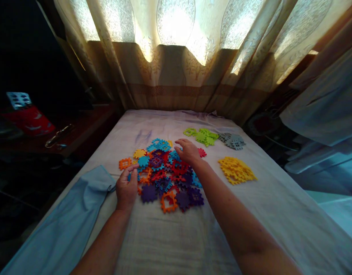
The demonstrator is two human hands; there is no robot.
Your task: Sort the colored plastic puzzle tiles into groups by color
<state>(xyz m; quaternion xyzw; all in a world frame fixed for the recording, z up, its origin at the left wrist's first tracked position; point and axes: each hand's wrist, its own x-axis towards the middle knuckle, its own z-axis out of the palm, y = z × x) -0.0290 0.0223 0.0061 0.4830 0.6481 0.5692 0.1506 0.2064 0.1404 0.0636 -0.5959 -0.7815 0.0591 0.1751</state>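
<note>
A mixed pile of toothed plastic building pieces lies on the bed, in purple, red, blue and orange. My left hand (127, 189) is at the pile's left edge, thumb and fingers apart, close to a light blue gear-shaped piece (143, 161). A bit of blue shows between thumb and fingers; whether it touches them I cannot tell. Over the pile's upper right side reaches my right hand (189, 152), fingers stretched out and nothing visible in them. An orange square frame piece (124, 164) lies just beyond my left fingers. Another orange frame piece (168, 202) is at the near edge.
Sorted heaps lie to the right: lime green pieces (204, 136), grey pieces (234, 141) and yellow pieces (236, 170). A light blue cloth (81, 206) lies along the bed's left side. Curtains (176, 72) hang behind the bed, and a dark table (86, 124) stands left.
</note>
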